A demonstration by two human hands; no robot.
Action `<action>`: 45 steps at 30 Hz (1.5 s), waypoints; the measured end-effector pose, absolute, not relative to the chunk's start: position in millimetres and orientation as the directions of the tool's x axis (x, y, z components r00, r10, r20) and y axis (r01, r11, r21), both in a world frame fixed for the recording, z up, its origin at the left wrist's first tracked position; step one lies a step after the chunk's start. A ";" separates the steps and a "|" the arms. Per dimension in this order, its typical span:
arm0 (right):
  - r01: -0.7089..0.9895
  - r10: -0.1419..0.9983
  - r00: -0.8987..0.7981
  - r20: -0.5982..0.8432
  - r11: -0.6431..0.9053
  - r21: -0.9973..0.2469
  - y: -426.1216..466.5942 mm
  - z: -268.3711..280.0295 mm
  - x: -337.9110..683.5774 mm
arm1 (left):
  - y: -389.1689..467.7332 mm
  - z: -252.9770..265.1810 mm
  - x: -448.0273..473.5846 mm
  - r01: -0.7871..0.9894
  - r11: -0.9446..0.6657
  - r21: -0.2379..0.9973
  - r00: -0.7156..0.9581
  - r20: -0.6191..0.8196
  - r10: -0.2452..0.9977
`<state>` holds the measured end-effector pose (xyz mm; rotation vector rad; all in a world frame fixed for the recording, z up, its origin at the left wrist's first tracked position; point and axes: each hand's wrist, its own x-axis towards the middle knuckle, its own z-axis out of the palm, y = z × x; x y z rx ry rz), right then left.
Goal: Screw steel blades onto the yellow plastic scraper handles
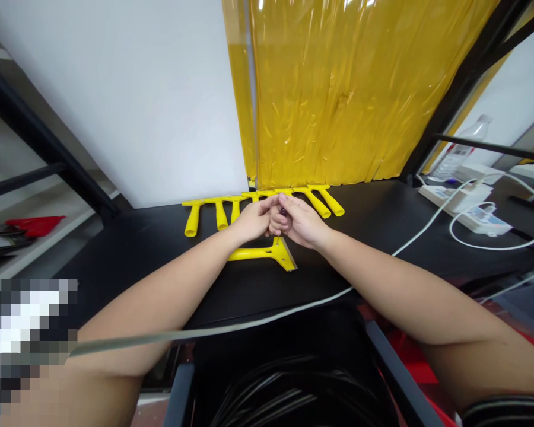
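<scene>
Forearms (160,284) converge; left hand (253,219) and right hand (305,222) meet above yellow scraper (260,254), fingers (278,224) clasped round upright screwdriver (283,212).

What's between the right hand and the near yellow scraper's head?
A thin shaft, probably a screwdriver's, shows in the head view below the right hand, reaching down to the near scraper.

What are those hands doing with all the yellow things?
Someone's left hand and right hand meet around a small dark tool, mostly hidden by fingers, so which hand grips it is unclear. Its thin shaft seems to point down at the head of a yellow scraper lying on the black table. More yellow scrapers lie in a row behind.
</scene>
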<state>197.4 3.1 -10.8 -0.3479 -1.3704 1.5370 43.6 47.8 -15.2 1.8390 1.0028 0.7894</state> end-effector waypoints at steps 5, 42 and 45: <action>-0.519 0.806 -0.439 0.397 0.133 -0.844 -0.7 -8.3 197.5 | 39.1 8.2 26.8 0.529 -0.488 0.695 0.592 0.111 0.799; -0.508 0.842 -0.451 0.295 0.030 -0.861 5.2 -5.7 210.0 | 71.9 11.1 -72.0 0.962 -0.213 0.171 0.194 0.120 0.974; -0.500 0.850 -0.424 0.311 0.067 -0.863 4.8 -6.8 210.0 | 69.4 14.4 -71.9 0.971 -0.187 0.148 0.175 0.094 0.980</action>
